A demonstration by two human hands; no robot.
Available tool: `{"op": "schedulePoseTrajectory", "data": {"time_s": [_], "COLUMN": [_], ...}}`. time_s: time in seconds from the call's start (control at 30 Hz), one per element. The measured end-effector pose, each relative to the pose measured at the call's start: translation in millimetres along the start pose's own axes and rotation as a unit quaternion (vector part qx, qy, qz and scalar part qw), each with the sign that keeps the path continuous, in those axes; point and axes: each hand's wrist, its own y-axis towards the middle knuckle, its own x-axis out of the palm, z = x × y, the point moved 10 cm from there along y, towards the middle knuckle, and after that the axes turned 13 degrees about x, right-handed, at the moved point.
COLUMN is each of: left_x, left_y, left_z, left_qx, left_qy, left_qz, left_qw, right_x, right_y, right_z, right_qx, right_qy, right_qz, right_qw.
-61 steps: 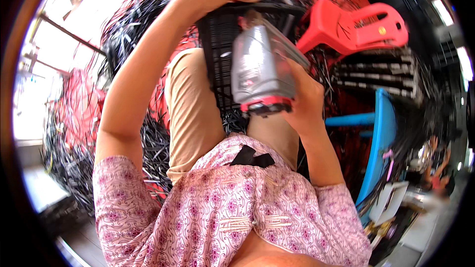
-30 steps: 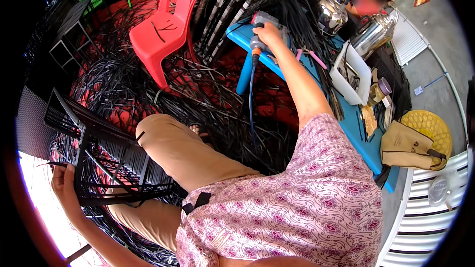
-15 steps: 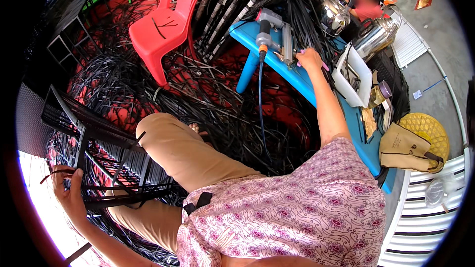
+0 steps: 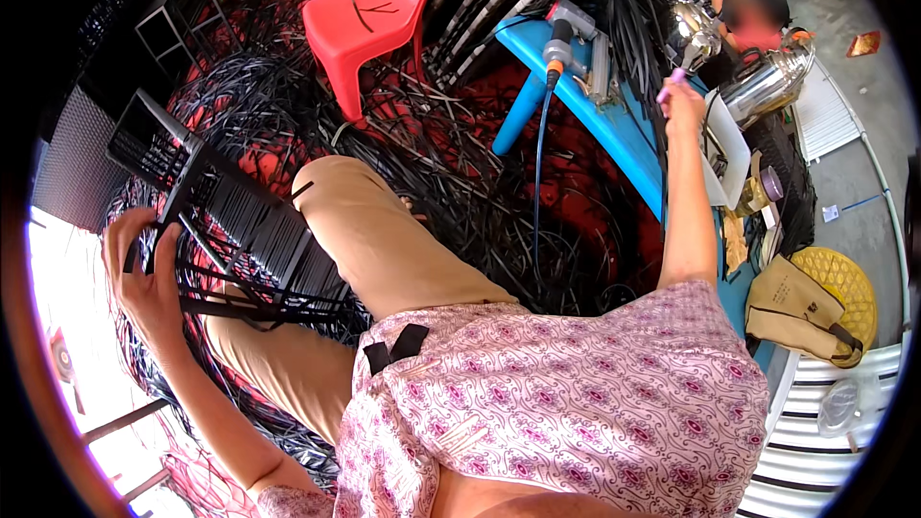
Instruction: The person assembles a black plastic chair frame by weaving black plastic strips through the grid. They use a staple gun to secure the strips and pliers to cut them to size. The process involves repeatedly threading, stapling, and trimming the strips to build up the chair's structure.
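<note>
Black plastic strip and dark bars: one partly woven furniture frame (image 4: pixel 264 225), tilted at the person's left, over the left leg and beside the right knee. Left hand (image 4: pixel 149 273): at the frame's near end, fingers bent and thumb apart, with a black strip (image 4: pixel 144 254) between; whether it is pinched firmly, cannot tell. Right hand (image 4: pixel 684 107): fingers closed round a pink-handled hand tool (image 4: pixel 675 79), raised above a blue plastic bench (image 4: pixel 611 146), just beside a white tray (image 4: pixel 731 146). On the bench's far end: one grey-and-red pneumatic fastening gun (image 4: pixel 576 17), blue hose (image 4: pixel 540 168) hanging down. Further stock: one red plastic chair (image 4: pixel 357 24); loose black strips (image 4: pixel 245 101) heaped over red flooring; one tan bag (image 4: pixel 789 295) overlapping a yellow woven basket (image 4: pixel 846 273); one shiny metal kettle (image 4: pixel 693 36). Upper right: a seated co-worker (image 4: pixel 760 36).
</note>
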Motion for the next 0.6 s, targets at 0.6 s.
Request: {"op": "schedulePoseTrajectory", "data": {"time_s": [0.6], "left_x": [128], "left_y": [-38], "left_z": [133], "left_qx": [-0.322], "left_qy": [-0.609], "left_qz": [0.051], "left_qw": [0.723], "right_x": [310], "right_y": [-482], "right_z": [-33], "right_qx": [0.088], "right_qy": [0.084], "right_qz": [-0.625], "right_qw": [0.771]}}
